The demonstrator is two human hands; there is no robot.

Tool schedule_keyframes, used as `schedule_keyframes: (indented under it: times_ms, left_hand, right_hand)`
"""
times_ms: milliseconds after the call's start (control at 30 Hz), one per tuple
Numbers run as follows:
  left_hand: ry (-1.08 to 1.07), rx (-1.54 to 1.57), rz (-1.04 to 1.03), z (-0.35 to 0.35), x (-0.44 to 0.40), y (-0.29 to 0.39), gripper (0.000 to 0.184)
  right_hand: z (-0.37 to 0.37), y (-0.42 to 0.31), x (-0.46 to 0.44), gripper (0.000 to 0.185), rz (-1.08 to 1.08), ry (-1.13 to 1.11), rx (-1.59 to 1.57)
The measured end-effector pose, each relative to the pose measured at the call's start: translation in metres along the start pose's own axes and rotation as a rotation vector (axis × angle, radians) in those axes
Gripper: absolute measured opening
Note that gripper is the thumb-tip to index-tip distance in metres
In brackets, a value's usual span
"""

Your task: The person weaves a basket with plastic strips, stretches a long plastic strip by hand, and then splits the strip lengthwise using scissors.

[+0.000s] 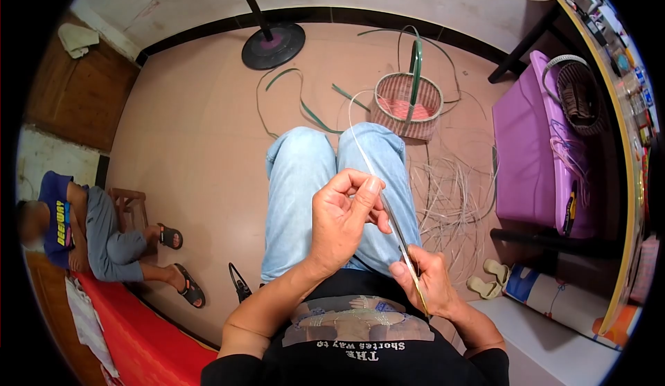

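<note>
Above the lap in blue jeans (298, 199), my left hand (350, 213) pinches a thin pale strip (361, 152) between thumb and fingers. The strip arcs up past the knees towards the floor near the basket. My right hand (429, 279) is closed around the lower end of a long, narrow, shiny piece (398, 234), which runs slantwise between both hands; whether it is a tool or part of the strip I cannot tell. Beyond the knees stands a striped woven basket (409, 102) with a green handle (417, 67).
Loose pale strips (454, 209) lie on the floor at right, a green strip (308, 109) ahead. A purple bin (523, 150) holds a small basket (578, 95) beside a cluttered table (623, 144). A round black stand base (273, 45) is ahead. Another person (114, 237) sits at left.
</note>
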State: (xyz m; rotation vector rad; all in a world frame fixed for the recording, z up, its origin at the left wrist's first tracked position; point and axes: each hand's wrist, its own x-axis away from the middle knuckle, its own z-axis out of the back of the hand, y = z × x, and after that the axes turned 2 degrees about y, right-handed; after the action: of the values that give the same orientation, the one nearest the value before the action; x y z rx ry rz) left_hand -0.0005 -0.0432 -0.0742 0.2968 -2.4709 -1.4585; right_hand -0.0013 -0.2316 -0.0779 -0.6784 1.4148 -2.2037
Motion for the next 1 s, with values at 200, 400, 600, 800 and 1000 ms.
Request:
schedule_keyframes:
  times_ms: [200,400,600,800,1000]
  left_hand:
    - [-0.001,0.006,0.009,0.000,0.000,0.001,0.019]
    - [-0.015,0.018,0.003,0.000,-0.001,0.000,0.019]
    - [0.008,0.011,0.040,0.001,-0.001,0.003,0.020]
    - [0.001,-0.009,0.026,0.004,-0.012,0.011,0.021]
    - [-0.004,0.009,0.032,-0.002,-0.003,0.000,0.020]
  right_hand:
    - [-0.005,0.006,-0.002,0.047,0.046,0.071,-0.024]
    - [-0.003,0.005,0.000,0.044,0.008,0.030,-0.009]
    - [-0.005,0.007,-0.001,0.045,0.048,0.080,0.002]
    - [-0.001,-0.001,0.001,0.045,0.051,0.065,0.017]
    - [-0.004,0.005,-0.001,0.045,0.046,0.083,-0.037]
